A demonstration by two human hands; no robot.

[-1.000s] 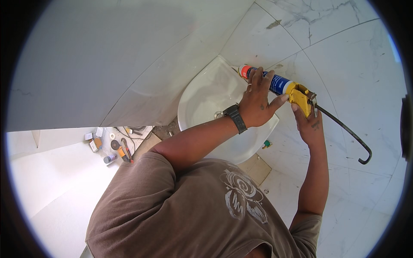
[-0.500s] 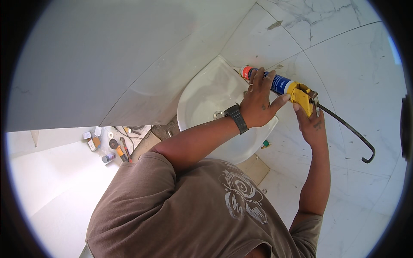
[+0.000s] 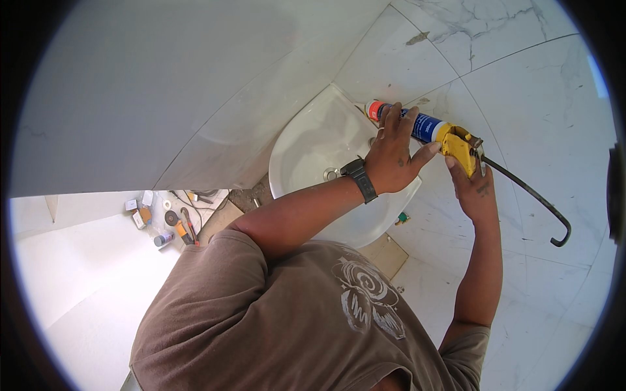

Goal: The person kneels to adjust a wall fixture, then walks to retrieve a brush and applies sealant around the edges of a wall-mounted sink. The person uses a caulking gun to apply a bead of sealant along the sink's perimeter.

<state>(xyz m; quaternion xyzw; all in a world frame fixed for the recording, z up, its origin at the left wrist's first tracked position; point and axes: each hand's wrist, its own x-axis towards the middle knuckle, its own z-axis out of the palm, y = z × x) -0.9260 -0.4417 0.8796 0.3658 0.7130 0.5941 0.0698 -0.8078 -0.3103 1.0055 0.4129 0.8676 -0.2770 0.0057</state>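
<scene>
A yellow caulking gun [image 3: 460, 155], loaded with a blue, white and red sealant tube [image 3: 427, 128], lies slantwise above the far right edge of a white washbasin [image 3: 297, 153]. My left hand [image 3: 393, 156], wearing a black wristwatch, reaches across the basin with its fingers laid over the tube. At the yellow handle, my right hand [image 3: 478, 195] is closed around the grip and trigger. A dark hooked rod [image 3: 531, 195] sticks out from the gun's rear to the right. The tube's red end points to the corner by the basin and wall; its nozzle tip can't be made out.
Marbled white wall tiles [image 3: 521, 98] stand behind the basin, with a pale panel wall [image 3: 163, 98] at left. A green-handled valve [image 3: 402, 218] sits beside the basin. Lower left, an orange angle grinder [image 3: 182, 229], small boxes [image 3: 138, 218] and cables lie on the floor.
The hooked rod's end has shifted very slightly to the right. Both hands keep their places on the caulking gun.
</scene>
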